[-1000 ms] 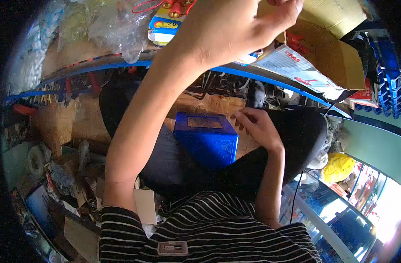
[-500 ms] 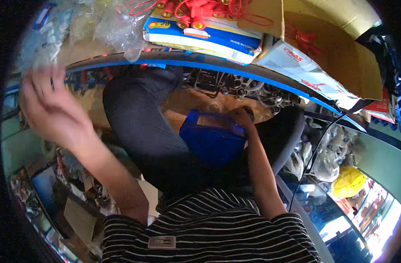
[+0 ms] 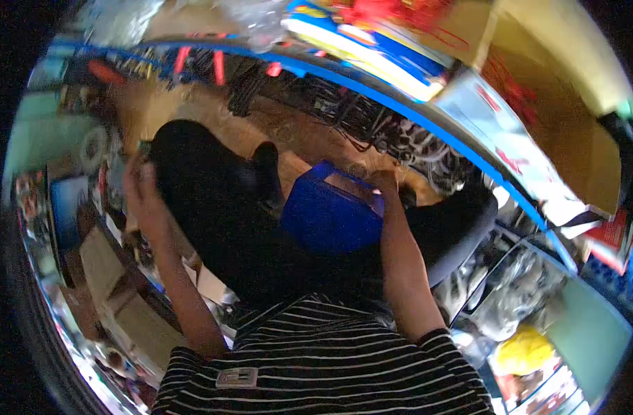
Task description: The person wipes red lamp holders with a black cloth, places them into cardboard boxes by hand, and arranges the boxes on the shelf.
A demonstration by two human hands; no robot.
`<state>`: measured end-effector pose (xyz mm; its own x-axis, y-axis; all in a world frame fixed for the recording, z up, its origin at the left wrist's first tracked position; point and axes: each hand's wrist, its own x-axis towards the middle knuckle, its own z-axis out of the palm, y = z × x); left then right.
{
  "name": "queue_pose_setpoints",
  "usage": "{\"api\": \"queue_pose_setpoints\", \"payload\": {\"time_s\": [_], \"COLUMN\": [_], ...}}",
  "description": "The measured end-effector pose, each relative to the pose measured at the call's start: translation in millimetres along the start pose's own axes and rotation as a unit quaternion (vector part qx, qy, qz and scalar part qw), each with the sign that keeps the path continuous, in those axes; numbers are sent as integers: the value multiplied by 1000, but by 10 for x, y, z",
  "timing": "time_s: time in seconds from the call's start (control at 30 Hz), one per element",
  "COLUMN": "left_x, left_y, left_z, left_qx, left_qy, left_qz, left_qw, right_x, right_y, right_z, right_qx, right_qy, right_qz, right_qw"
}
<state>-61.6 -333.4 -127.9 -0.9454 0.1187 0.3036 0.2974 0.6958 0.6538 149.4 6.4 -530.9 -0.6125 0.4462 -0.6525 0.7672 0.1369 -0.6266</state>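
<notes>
A blue plastic bin point(image 3: 330, 214) with an open top rests tilted in my lap, between my dark trouser legs. My right hand point(image 3: 386, 182) is closed on the bin's right rim; its fingertips are partly hidden. My left hand point(image 3: 143, 194) is lowered beside my left knee point(image 3: 181, 149), blurred, with its fingers stretched out and nothing visible in them. What lies inside the bin cannot be made out.
A blue-edged shelf point(image 3: 372, 88) crosses in front, bearing a blue-and-white box point(image 3: 372, 52) with red wired parts and an open carton point(image 3: 572, 138). Cables point(image 3: 434, 155) hang beneath it. Cardboard boxes point(image 3: 140, 325) stand at left; a yellow bag point(image 3: 526, 351) lies at right.
My left hand has come down from the shelf's left end to beside my left knee. The view has turned. My right hand still grips the blue bin in my lap.
</notes>
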Motion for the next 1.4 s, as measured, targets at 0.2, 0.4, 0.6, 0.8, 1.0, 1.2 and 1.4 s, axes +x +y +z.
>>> {"api": "queue_pose_setpoints", "payload": {"time_s": [0.2,0.4,0.6,0.8,1.0,1.2,1.4], "left_x": [-434,-293,-99,7,105,189,210], "left_y": [-725,-1294,-1286,-1352,-1447,-1490,-1470], "left_z": [795,902,977,931,1049,1170,1219], "left_qx": [265,184,182,84,74,74,66], "left_qy": [-113,-74,-71,-43,-69,-91,-87], "left_qz": [-55,-167,-195,-298,-327,-343,-338], "left_qw": [956,966,961,950,940,932,935], "right_x": [-63,9,25,303,375,353,418], "right_y": [-258,-435,-643,-775,-780,-792,-841], "right_z": [316,634,781,992,1033,1078,1054], "right_qx": [-130,-215,-245,-257,-255,-245,-246], "right_qy": [-115,-184,-216,-243,-258,-273,-284], "right_qz": [-82,-90,-71,-62,-38,-30,-56], "right_qw": [981,955,942,933,931,930,925]}}
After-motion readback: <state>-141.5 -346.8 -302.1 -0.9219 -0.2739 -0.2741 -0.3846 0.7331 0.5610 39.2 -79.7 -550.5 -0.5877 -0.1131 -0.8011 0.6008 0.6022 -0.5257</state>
